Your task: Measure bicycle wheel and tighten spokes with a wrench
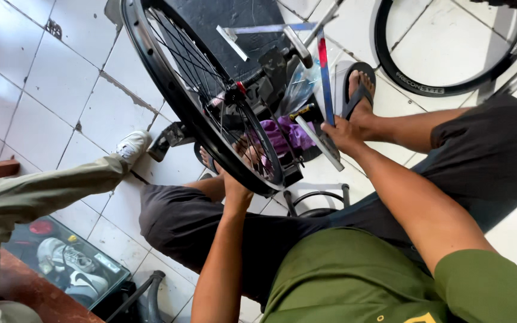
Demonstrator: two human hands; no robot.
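A spoked bicycle wheel [210,90] stands nearly upright in a truing stand [282,66] on the tiled floor [55,90], just in front of the seated person's knees. Its rim is black and bare of a tyre, with thin dark spokes running in to a hub [233,96] that carries a small red mark. The wheel leans a little, its lower edge nearest the person.

The left hand [239,179] reaches up from below and meets the lower part of the rim, fingers curled on the far side among the spokes; how tightly that grip closes cannot be told, since the rim hides the fingertips. The right hand [342,134] rests on a flat metal gauge arm [321,143] of the stand, fingers wrapped loosely round it.

A purple cloth [285,134] lies bunched at the stand's base behind the spokes. Further out, the person's foot in a black sandal [357,90] rests on the tiles, and a second black rim [450,54] lies flat beyond it. At left another person's leg in khaki trousers ends in a white shoe [131,145].
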